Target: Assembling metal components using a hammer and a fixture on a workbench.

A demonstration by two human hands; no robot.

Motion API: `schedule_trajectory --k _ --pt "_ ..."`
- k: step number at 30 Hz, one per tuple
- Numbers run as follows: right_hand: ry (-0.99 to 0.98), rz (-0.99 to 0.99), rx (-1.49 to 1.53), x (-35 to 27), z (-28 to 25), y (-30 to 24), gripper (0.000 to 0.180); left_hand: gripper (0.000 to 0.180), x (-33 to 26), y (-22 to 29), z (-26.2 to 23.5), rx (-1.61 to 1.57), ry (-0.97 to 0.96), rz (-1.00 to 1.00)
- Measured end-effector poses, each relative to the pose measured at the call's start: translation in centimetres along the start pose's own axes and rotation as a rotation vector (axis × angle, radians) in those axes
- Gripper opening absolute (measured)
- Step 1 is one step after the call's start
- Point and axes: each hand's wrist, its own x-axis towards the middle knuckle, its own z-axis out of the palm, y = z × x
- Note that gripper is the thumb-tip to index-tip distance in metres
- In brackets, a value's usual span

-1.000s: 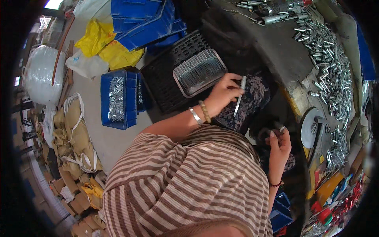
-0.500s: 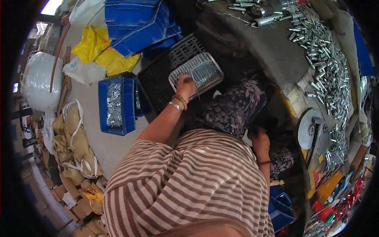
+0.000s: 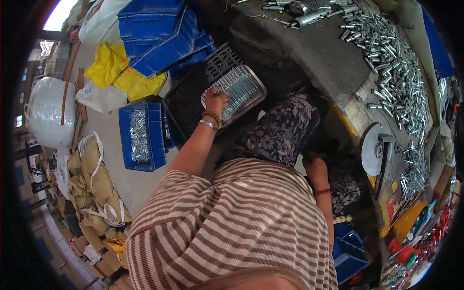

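My left hand (image 3: 216, 101) is over the near-left side of a shallow metal tray (image 3: 264, 93) packed with rows of thin silvery metal rods (image 3: 239, 89). Its fingers are curled down against the ends of the rods; what lies between them is hidden. Under the tray is a black slotted plastic crate (image 3: 186, 100). My right hand (image 3: 315, 168) hangs low beside my thigh, near the workbench edge, with its fingers lost in dark shadow.
A blue bin (image 3: 153, 145) of short metal pieces stands left of the crate, below stacked blue bins (image 3: 154, 29) and yellow bags (image 3: 137, 84). On the right, the workbench (image 3: 299, 43) bears a heap of metal tubes (image 3: 396, 67) and a round metal disc (image 3: 376, 149).
My left hand has shifted slightly left across the tray, and its fingers have turned down toward the rods. A thin rod seen sticking out below it no longer shows. My right hand stays low.
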Motion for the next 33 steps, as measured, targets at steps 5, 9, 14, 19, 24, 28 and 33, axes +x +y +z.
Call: schedule_trajectory --k 5,9,14,19,24,28,33 --pt "-0.048 0.027 -0.034 -0.1 -0.3 -0.2 0.038 0.047 0.4 -0.1 -0.3 0.125 0.109 0.034" --pt "-0.060 0.037 -0.061 -0.1 -0.3 -0.3 0.038 0.047 1.2 -0.7 -1.7 0.124 0.087 0.018" --pt "-0.008 0.046 -0.026 -0.2 -0.2 -0.1 0.035 0.048 3.9 -2.0 -0.6 0.213 0.099 0.127" --pt "-0.029 0.065 -0.035 -0.1 -0.2 -0.3 0.040 0.046 4.9 -1.2 2.3 0.231 0.090 0.156" --pt "-0.031 0.030 -0.014 -0.2 -0.2 -0.2 0.038 0.044 7.6 -1.1 2.9 0.370 0.082 0.179" --pt "-0.015 0.033 -0.002 -0.2 -0.1 0.0 0.038 0.044 9.3 -0.7 3.2 0.547 0.101 0.235" --pt "-0.014 0.038 -0.015 0.0 0.3 0.5 0.037 0.051 9.8 -0.2 3.8 0.613 0.065 0.170"
